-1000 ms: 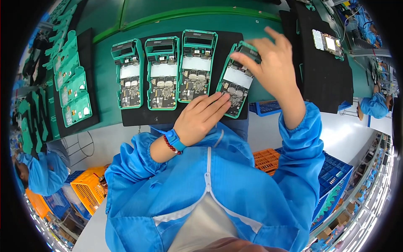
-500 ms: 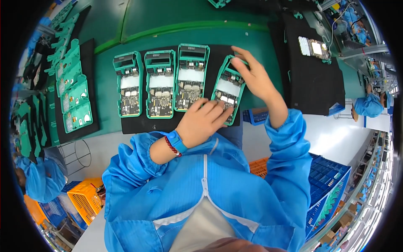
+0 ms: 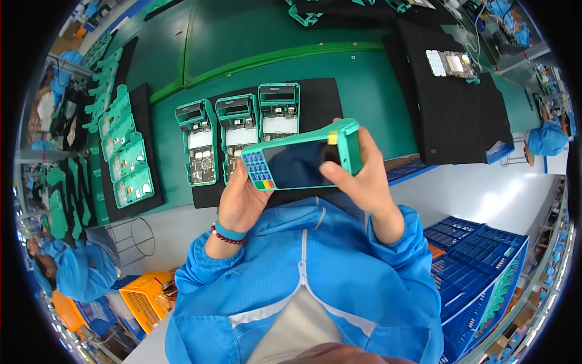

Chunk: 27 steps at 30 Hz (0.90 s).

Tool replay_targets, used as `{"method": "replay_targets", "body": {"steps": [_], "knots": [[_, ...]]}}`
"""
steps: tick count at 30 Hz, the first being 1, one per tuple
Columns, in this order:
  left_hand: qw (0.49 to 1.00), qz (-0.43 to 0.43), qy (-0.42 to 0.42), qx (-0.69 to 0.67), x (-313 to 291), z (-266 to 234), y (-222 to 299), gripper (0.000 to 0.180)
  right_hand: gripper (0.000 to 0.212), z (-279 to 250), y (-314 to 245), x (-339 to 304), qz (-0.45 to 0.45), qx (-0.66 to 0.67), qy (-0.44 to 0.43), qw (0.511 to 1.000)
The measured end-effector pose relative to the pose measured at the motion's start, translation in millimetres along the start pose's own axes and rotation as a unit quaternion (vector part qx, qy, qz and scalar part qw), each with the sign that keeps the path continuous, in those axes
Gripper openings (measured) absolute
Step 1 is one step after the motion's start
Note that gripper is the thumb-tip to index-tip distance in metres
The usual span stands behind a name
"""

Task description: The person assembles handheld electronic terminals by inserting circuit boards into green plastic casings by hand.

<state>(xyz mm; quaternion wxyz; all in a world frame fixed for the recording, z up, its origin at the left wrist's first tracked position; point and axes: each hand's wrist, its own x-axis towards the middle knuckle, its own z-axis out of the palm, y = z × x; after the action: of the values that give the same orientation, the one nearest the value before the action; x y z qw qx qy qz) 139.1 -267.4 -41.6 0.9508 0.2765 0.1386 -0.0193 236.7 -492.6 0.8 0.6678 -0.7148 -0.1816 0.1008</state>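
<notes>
A green card payment terminal (image 3: pixel 297 162) is held between my two hands above the mat's front edge, its dark screen and blue keypad facing up. My left hand (image 3: pixel 239 206) grips the keypad end. My right hand (image 3: pixel 368 182) grips the opposite end, thumb over the screen beside a small yellow tab. Behind it, three opened terminal housings with bare circuit boards, the left (image 3: pixel 201 155), the middle (image 3: pixel 237 134) and the right one (image 3: pixel 280 118), lie on a black mat (image 3: pixel 316 100). The held terminal covers the lower parts of the middle and right ones.
Left of the mat, green housing shells (image 3: pixel 130 164) rest on a black strip. A board with a white keypad (image 3: pixel 450 64) lies on another black mat (image 3: pixel 454 121) at the right. Blue crates (image 3: pixel 473 261) and an orange crate (image 3: pixel 145 297) stand below. Other people work on both sides.
The rightmost terminal has been lifted off the mat and turned over, so its screen and keypad now show. Both hands moved nearer my body with it.
</notes>
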Motion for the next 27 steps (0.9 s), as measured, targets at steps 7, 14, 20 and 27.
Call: {"method": "replay_targets", "body": {"steps": [7, 14, 20, 27], "knots": [[0.991, -0.054, -0.089, -0.085, -10, -27, -19, 0.049, 0.073, 21, -38, -18, -0.027, -0.151, 0.027, 0.988], [0.989, -0.031, -0.084, -0.116, -11, -14, -16, 0.050, 0.075, 17, -35, -11, -0.044, -0.105, 0.016, 0.993], [0.831, 0.249, 0.066, 0.493, -19, 6, 6, 0.031, 0.078, 6, 12, -10, -0.058, -0.180, 0.084, 0.978], [0.469, 0.423, -0.166, 0.757, -14, 41, 18, 0.043, 0.051, 2, 46, -3, 0.056, 0.110, 0.033, 0.992]]}}
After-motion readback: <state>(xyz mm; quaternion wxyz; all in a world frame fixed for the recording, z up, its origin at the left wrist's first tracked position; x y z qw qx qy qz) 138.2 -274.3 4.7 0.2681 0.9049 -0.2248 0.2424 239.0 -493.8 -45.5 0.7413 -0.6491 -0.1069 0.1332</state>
